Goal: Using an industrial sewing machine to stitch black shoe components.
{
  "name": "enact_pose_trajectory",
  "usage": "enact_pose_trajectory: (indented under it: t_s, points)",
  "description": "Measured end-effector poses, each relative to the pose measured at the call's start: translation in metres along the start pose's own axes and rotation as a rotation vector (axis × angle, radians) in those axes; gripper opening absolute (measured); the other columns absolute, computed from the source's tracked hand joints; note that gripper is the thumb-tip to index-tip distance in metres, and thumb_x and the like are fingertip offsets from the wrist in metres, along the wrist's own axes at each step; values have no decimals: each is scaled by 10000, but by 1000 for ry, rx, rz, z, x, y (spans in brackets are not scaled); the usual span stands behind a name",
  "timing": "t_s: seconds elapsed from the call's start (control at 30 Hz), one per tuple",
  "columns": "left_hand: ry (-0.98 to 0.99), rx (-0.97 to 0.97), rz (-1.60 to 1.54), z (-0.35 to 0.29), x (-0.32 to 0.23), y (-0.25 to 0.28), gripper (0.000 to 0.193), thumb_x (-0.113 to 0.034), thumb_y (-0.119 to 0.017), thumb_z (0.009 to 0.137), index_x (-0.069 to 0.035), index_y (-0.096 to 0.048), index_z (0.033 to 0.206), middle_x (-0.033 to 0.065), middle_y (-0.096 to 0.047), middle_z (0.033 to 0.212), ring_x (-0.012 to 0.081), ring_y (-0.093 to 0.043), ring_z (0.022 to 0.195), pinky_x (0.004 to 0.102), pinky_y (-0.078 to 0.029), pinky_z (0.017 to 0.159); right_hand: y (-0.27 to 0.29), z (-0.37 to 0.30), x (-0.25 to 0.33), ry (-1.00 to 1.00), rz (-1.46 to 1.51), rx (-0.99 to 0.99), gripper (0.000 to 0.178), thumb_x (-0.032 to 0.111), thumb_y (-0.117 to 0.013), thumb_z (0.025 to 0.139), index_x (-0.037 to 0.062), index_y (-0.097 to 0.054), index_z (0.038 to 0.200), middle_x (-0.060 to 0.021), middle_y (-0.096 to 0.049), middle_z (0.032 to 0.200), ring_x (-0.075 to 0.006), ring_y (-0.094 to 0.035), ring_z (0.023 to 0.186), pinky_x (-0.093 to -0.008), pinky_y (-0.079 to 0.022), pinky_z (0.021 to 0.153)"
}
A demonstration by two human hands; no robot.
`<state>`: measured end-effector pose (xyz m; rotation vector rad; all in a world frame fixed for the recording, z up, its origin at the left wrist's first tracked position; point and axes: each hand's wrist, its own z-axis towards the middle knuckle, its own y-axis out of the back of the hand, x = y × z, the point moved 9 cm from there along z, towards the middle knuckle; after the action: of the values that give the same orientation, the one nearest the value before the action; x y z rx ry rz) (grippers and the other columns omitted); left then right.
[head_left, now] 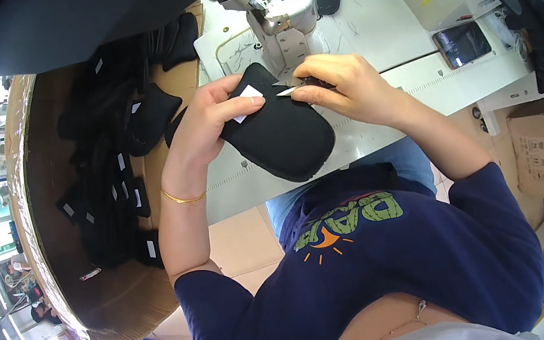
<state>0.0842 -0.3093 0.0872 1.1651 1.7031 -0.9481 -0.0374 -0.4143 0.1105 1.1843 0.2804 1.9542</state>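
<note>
Head view: black padded piece (pixel 284 132) between left hand (pixel 210 119) and right hand (pixel 340 84).

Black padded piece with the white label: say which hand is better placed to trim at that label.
Right, probably. The right hand holds small snips with the tips at the white label, while the left hand grips the black padded piece, thumb pinning the label.

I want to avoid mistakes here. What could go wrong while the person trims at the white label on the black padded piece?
1. The small snips in the right hand point toward the left hand, whose thumb presses the white label; a slip might nick it.
2. The blades lie close to the black padded piece, so they might cut the fabric or the label itself.
</note>
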Motion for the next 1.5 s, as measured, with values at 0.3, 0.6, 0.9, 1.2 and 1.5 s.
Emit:
enact_pose_trajectory:
  t_s: [0.3,0.6,0.9,1.2,1.5]
  points:
    - [-130,-74,-112,3,7,11,490,-165,-659,898,47,-505,1313,113,-614,1151,140,-578,1021,264,-463,913,11,-22,56,305,-181,-75,347,319,-789,753,54,-631,912,-41,-503,676,-197,-566,559,-308,-435,487]
    - [-87,9,-194,1,6,13,269,-92,-688,863,31,-629,1095,73,-693,978,123,-658,863,252,-513,835,-28,-35,-38,-541,870,60,293,269,-538,1011,8,-645,931,20,-554,744,-56,-501,714,-245,-425,633]
    - [-54,59,-9,4,10,-8,270,-127,-710,854,19,-653,1074,61,-698,991,101,-650,839,234,-501,802,-38,-26,-43,-653,880,127,301,293,-655,941,-5,-699,921,-2,-618,734,-80,-545,730,-261,-454,650]
    - [-349,-598,1448,-53,20,33,647,-154,-731,743,28,-509,1323,213,-539,1298,353,-486,1242,429,-384,1051,112,-5,-118,-717,90,274,371,405,-746,769,55,-685,876,-7,-622,774,-51,-533,718,-232,-398,615]
    - [-445,-978,794,-70,2,83,301,-4,-528,847,41,-591,1138,164,-672,1005,281,-632,1052,406,-501,893,90,7,-62,-351,232,-349,377,332,-622,961,71,-594,691,30,-525,572,-40,-431,516,-245,-331,476]
